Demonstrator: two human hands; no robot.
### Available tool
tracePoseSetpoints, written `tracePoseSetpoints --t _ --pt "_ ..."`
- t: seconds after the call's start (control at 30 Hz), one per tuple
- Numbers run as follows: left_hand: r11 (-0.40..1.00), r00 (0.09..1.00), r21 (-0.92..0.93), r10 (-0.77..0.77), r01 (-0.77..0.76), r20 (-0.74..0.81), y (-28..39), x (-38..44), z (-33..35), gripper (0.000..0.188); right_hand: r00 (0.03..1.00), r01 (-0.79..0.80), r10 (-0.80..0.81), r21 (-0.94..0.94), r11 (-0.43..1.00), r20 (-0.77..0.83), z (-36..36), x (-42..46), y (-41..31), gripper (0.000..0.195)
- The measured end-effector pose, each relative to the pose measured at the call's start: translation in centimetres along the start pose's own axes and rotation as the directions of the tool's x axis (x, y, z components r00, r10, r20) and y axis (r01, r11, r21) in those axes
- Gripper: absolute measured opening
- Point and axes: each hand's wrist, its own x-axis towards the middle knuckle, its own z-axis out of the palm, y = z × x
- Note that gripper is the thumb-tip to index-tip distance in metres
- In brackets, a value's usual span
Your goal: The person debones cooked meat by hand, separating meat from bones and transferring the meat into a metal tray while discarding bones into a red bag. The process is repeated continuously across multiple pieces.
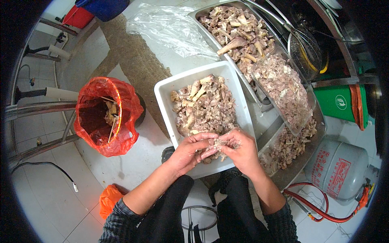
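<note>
Both hands meet over the near edge of a white plastic tub (166,121). My left hand (194,148) and my right hand (241,148) pinch a small piece of cooked meat (219,144) between their fingertips. Wet bits cling to the fingers. The tub holds a heap of cooked meat and bones (203,106), with several pale bone ends at its far side. Against the tub's right side stands a long steel pan (209,39) piled with larger bony meat pieces (238,33). A clear plastic container (284,88) of shredded meat rests across the steel pans.
On the left is a bin lined with a red plastic bag (127,118), with scraps inside. Clear plastic sheeting (173,29) lies beyond the tub. A second steel pan (319,121) holds more meat. Rightward are a gas cylinder (337,170), a red hose (328,212) and wire strainers (305,54).
</note>
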Motion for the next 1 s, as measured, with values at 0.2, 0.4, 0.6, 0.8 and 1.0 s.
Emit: tracePoseSetpoints --t 0.2,0.4,0.6,0.8,1.0 --pt "0.997 1.000 0.082 0.017 -0.018 0.013 -0.3 0.3 -1.0 0.031 0.993 0.116 -0.116 0.004 0.993 -0.008 0.1 -0.1 0.7 0.019" --pt "0.990 0.998 -0.136 0.038 -0.045 -0.055 0.4 0.4 -0.8 0.043 0.998 -0.059 0.049 0.353 0.934 0.036 0.5 0.2 1.5 0.030" --pt "0.957 0.995 -0.291 0.042 -0.014 0.093 1.6 0.1 0.0 0.072 0.990 0.083 -0.027 0.415 0.906 -0.138 0.3 0.8 0.2 0.048" --pt "0.977 0.988 -0.212 0.044 -0.011 0.150 0.8 0.0 0.7 0.076 0.969 0.242 -0.243 0.012 0.970 0.045 1.6 0.9 -1.4 0.053" --pt "0.989 0.990 -0.130 0.087 -0.072 0.112 0.7 -0.1 0.9 0.070 0.986 0.165 -0.162 -0.070 0.984 0.042 2.1 0.9 -0.5 0.039"
